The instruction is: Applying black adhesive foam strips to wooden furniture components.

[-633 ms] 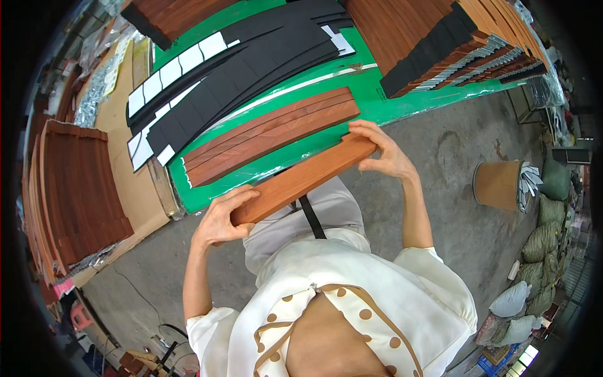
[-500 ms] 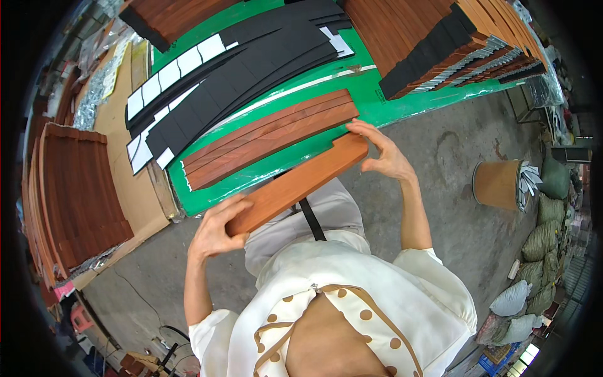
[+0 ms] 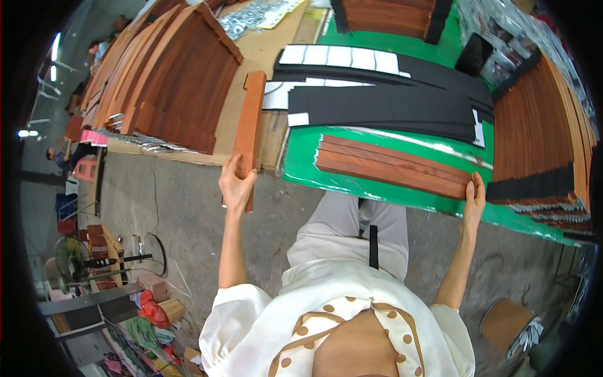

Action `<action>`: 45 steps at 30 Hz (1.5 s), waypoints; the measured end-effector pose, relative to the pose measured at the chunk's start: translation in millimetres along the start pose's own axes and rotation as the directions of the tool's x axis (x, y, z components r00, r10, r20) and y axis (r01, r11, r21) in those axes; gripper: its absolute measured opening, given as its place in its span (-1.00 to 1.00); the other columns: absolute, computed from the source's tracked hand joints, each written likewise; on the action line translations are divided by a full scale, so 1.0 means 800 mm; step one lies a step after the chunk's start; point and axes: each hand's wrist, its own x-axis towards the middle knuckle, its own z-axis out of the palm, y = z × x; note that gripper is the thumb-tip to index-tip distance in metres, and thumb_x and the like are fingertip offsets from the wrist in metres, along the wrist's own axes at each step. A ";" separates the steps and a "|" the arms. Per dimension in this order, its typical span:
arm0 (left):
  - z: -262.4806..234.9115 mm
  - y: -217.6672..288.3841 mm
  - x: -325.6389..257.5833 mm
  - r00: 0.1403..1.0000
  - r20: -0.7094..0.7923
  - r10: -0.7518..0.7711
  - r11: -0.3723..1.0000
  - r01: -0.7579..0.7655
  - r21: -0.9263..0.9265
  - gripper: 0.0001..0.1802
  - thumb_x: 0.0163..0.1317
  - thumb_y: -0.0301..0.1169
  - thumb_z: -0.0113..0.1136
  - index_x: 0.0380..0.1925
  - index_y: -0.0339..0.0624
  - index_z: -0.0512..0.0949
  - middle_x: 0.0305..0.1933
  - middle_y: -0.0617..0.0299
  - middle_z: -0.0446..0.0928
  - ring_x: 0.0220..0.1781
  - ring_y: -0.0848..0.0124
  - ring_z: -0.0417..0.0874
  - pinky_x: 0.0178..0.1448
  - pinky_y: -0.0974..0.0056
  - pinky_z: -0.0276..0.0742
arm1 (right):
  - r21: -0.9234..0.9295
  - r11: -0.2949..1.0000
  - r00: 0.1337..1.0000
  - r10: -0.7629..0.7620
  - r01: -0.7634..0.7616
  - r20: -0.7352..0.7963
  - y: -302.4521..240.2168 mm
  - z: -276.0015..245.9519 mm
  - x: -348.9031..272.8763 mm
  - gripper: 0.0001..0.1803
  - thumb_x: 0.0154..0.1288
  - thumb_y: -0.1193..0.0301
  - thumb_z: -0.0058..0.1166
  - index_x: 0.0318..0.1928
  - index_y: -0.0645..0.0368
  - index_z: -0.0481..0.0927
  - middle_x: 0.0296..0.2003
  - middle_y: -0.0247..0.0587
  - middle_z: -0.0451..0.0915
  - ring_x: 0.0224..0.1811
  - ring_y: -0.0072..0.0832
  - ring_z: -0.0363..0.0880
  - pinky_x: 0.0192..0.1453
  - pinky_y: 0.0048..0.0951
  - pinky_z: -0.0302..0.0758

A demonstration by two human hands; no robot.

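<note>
Orange-brown board (image 3: 253,107), clamped in fingers of left hand (image 3: 237,188), extends over cardboard (image 3: 267,51) beside stacked boards (image 3: 182,81): apparently not yet set down. Darker strips (image 3: 392,166) lie on green table (image 3: 301,151), seemingly left to handle; right hand (image 3: 475,193) touches their end, grip unclear.

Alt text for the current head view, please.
A person's left hand grips the near end of a long orange-brown wooden board, while their right hand is at the right end of dark red-brown wooden strips lying on a green table. Behind the strips lie overlapping flat black sheets.
</note>
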 end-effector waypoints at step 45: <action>0.035 0.101 0.041 0.682 0.672 0.288 0.669 0.359 -0.651 -0.09 -0.22 -0.44 0.50 0.23 -0.34 0.31 0.14 0.12 0.47 0.19 0.33 0.46 0.34 0.20 0.28 | 0.321 0.944 0.964 -0.008 -0.082 0.267 -0.085 -0.032 0.010 -0.16 -0.16 0.43 0.37 0.23 0.20 0.32 0.13 -0.13 0.42 0.21 -0.39 0.35 0.26 -0.38 0.28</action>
